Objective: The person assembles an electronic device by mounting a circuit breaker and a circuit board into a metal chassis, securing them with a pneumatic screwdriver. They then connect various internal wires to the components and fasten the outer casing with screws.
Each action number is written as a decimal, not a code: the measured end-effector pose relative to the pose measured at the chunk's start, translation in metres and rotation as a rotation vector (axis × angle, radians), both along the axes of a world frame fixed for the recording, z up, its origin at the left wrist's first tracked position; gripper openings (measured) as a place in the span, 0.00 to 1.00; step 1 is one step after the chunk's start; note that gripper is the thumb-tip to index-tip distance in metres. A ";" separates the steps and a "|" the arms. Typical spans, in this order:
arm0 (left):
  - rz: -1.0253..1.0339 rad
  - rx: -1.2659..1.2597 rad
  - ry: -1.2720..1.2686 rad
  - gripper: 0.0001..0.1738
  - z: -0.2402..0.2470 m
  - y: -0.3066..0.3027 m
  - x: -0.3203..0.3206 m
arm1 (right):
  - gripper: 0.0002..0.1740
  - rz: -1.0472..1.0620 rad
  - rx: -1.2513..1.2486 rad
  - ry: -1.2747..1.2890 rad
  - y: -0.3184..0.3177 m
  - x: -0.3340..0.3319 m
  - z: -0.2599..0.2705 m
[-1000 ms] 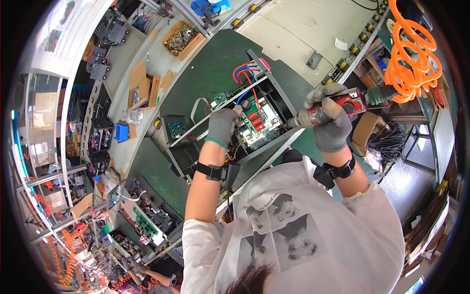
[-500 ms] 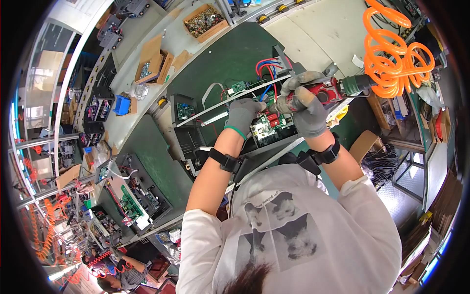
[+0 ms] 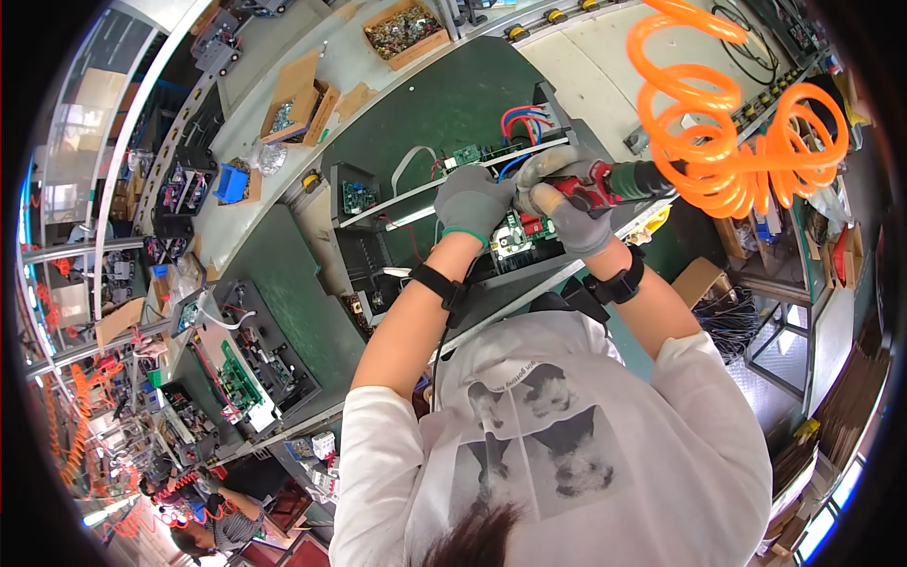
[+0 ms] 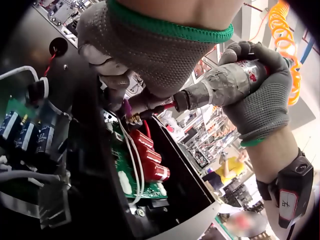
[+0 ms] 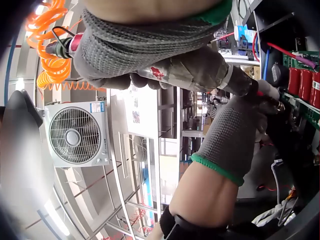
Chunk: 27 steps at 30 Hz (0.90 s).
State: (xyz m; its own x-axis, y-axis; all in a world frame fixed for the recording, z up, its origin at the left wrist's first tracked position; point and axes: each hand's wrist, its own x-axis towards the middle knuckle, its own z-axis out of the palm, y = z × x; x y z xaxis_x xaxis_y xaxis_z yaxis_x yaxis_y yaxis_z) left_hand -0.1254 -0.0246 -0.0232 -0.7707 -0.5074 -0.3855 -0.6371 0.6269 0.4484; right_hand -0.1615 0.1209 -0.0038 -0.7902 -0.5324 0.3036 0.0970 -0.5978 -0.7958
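Observation:
An open dark metal case [image 3: 472, 278] holds a green circuit board [image 4: 127, 170] with red capacitors [image 4: 152, 160]. My gloved right hand [image 3: 578, 219] grips a red pneumatic screwdriver [image 4: 220, 87], its nose wrapped in grey tape. The driver lies tilted, its bit reaching into the case right beside my left fingers. Gloved too, my left hand [image 3: 475, 203] bends over the board and pinches a purple-sleeved cable end [image 4: 127, 106] by a brass-coloured screw [image 4: 134, 119]. The fingers partly hide the bit's tip.
A coiled orange air hose [image 3: 727, 123] hangs at the right behind the driver. Boxes of small parts [image 3: 406, 36] stand on the far bench. Another case with a board [image 3: 248, 364] sits to the left. Red and blue wires [image 3: 525, 121] rise from the case's far end.
My right hand has carried the screwdriver left, from the case's near right edge to the board beside my left hand. The left fingers have come together with the bit. The head view has shifted.

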 end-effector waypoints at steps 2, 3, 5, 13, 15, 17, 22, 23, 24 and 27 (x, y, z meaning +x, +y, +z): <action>-0.052 -0.139 -0.049 0.14 0.001 0.001 -0.003 | 0.15 0.054 0.065 0.009 -0.003 -0.003 -0.003; -0.050 -0.137 -0.049 0.14 0.005 0.001 -0.003 | 0.16 0.065 0.063 0.023 -0.004 -0.004 -0.004; -0.092 -0.081 -0.178 0.17 0.016 0.000 -0.006 | 0.16 0.064 0.103 0.043 -0.006 -0.004 -0.009; -0.150 -0.072 -0.189 0.23 -0.001 -0.012 -0.013 | 0.16 0.008 0.083 0.169 -0.016 -0.009 -0.015; -0.136 -0.060 -0.223 0.23 0.004 -0.011 -0.014 | 0.16 0.036 0.128 0.167 -0.014 -0.011 -0.012; -0.146 -0.054 -0.246 0.21 0.011 -0.008 -0.012 | 0.16 0.080 0.201 0.104 -0.011 -0.010 -0.011; -0.189 -0.067 -0.178 0.19 0.010 -0.008 -0.001 | 0.15 0.091 0.258 0.154 -0.015 -0.008 -0.004; -0.223 -0.080 0.018 0.19 0.006 -0.010 0.007 | 0.14 0.101 0.216 0.140 -0.017 -0.005 -0.001; -0.253 -0.094 0.213 0.19 0.002 -0.013 0.015 | 0.14 0.112 0.175 0.124 -0.019 -0.003 0.000; -0.559 -0.224 0.261 0.20 0.011 -0.024 0.026 | 0.14 0.109 0.217 0.190 -0.023 -0.004 0.003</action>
